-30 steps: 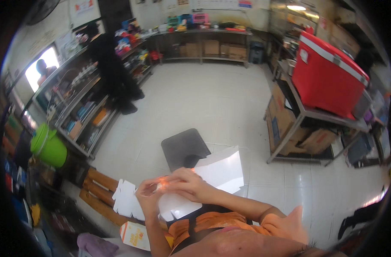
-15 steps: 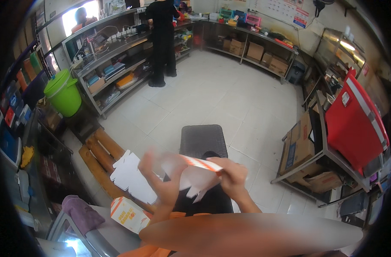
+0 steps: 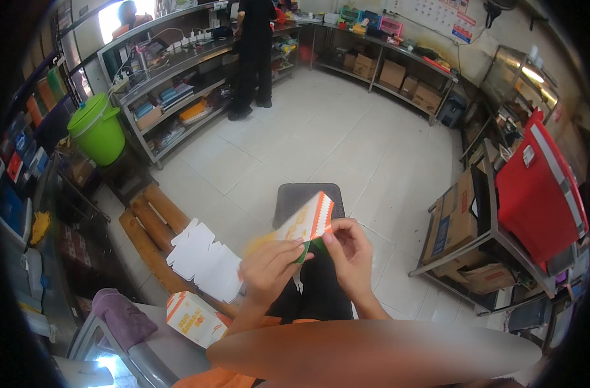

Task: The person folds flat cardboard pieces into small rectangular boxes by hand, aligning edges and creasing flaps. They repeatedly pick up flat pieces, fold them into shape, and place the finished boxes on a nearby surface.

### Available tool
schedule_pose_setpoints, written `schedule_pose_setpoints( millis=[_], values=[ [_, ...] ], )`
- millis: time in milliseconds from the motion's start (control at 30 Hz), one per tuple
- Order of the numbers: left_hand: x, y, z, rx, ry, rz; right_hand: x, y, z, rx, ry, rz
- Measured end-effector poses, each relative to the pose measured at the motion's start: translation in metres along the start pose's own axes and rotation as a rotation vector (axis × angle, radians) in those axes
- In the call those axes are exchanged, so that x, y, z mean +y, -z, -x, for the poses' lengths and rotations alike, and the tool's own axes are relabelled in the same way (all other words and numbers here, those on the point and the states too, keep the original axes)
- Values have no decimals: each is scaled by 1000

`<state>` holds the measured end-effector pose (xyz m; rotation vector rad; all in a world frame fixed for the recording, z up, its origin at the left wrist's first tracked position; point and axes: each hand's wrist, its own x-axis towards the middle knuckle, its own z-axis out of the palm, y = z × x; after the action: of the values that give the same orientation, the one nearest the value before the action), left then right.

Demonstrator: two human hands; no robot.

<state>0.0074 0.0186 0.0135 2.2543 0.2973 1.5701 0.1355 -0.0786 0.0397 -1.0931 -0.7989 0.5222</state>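
A paper food box [image 3: 302, 222], white with an orange zigzag band and green lower flaps, is held in front of me, partly folded. My left hand [image 3: 269, 268] is closed on its near left edge. With thumb and fingers, my right hand [image 3: 351, 253] pinches the flap at its right corner. Left of my hands, flat white carton blanks [image 3: 204, 262] lie on a wooden slatted bench [image 3: 154, 255]. A similar box [image 3: 196, 319], folded into shape, rests beside my left forearm.
Ahead stands a dark stool [image 3: 301, 193]. A purple towel [image 3: 122, 317] hangs over a grey chair at left, with a green lidded bucket [image 3: 97, 132] farther off. At right, a metal rack [image 3: 463, 262] carries cartons and a red bag [image 3: 539, 194]. A person in black [image 3: 251, 58] stands by the shelves.
The box has turned so its printed side and green flaps show. My left hand has come down and right, nearer my right hand, and now grips the box's edge.
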Motion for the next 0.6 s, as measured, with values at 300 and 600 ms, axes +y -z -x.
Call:
schedule_pose_setpoints(
  millis=[300,600],
  values=[
    [15,4,8,81,690,584,9,-1,4,105,803,658],
    [20,-4,12,179,541,688,12,-8,16,-57,384,351]
  ],
)
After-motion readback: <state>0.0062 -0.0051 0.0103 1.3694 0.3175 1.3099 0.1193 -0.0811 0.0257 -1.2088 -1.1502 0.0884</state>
